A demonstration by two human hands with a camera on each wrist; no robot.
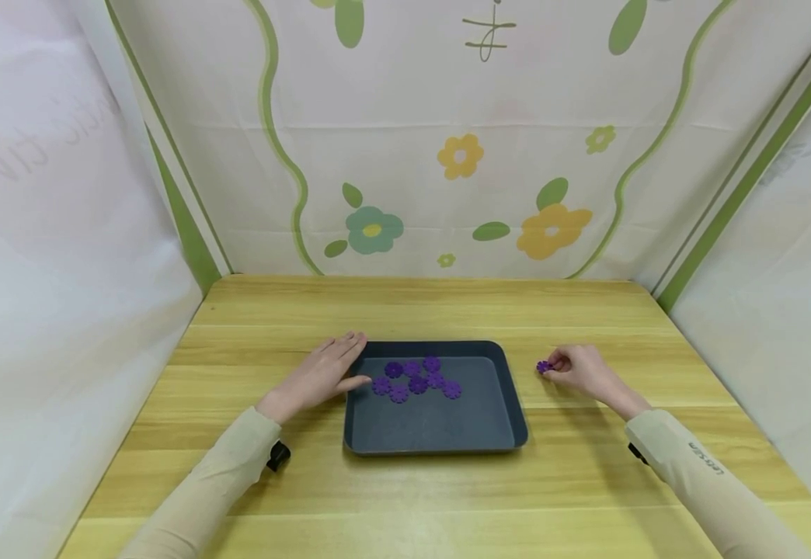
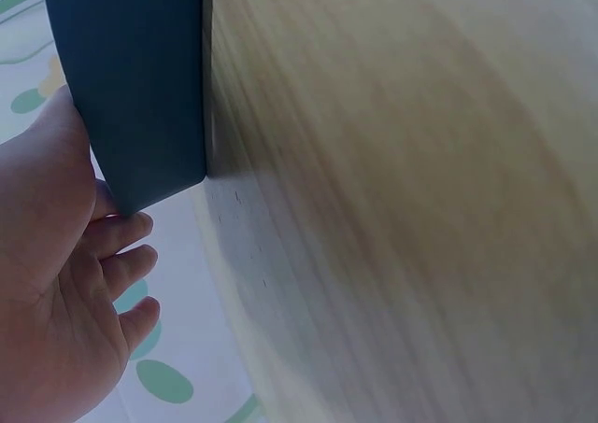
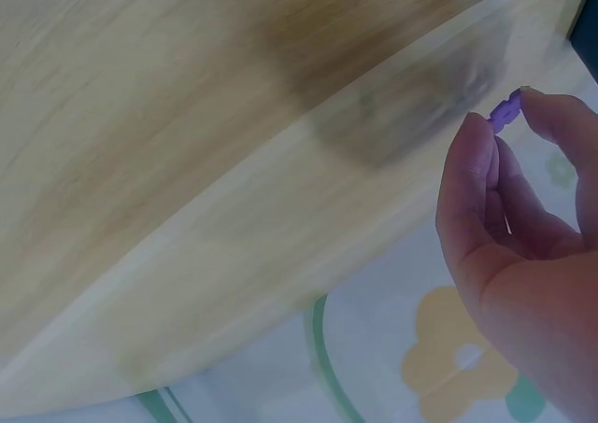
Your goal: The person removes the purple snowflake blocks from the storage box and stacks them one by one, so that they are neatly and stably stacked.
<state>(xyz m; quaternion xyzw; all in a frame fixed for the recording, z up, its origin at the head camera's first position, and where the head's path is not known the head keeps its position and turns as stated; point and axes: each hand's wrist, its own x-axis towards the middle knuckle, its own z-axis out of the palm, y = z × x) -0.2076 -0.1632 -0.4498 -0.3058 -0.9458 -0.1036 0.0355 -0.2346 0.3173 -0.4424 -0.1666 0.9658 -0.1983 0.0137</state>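
On the wooden table (image 1: 587,481) the dark tray (image 1: 510,404) lies in the middle, with the other purple discs (image 1: 415,379) clustered in its far left part. The left hand (image 1: 321,374) rests flat and open-fingered against the tray's far left corner. The right hand (image 1: 583,369) is well to the right of the tray, fingertips pinched on one purple disc (image 1: 544,366) just above the table, so the tray lies to its left.

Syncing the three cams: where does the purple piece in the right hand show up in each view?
Head: the purple piece sits right of the dark tray, pinched at the right hand fingertips, low over the wooden table.
Left wrist: not in it; only the tray wall, the table and the left hand.
Right wrist: upper right, between thumb and fingertip.
Shared landmark: the wooden table.
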